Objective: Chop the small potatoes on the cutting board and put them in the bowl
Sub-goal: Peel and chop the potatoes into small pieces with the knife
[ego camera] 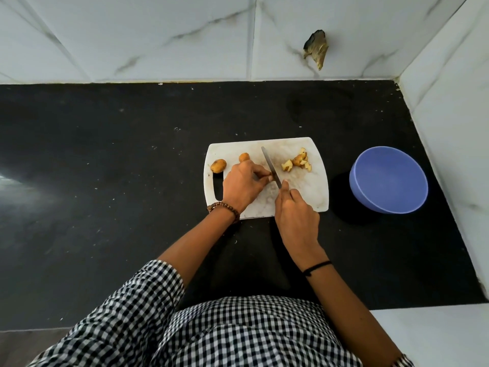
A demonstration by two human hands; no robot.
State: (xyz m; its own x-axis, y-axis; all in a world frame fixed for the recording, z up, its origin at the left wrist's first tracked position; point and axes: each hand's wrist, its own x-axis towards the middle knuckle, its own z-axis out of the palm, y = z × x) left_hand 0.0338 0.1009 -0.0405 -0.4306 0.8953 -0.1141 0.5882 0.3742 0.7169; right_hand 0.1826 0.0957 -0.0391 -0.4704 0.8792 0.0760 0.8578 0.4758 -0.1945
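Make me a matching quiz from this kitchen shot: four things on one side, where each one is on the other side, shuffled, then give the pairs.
Things:
1. knife
2. bowl
3. leftmost whole potato
4. chopped pieces

Places:
A. beside the cutting board handle slot
B. on the counter, right of the board
C. gripped in the right hand
D. far right part of the board

Pairs: 1-C, 2-B, 3-A, 4-D
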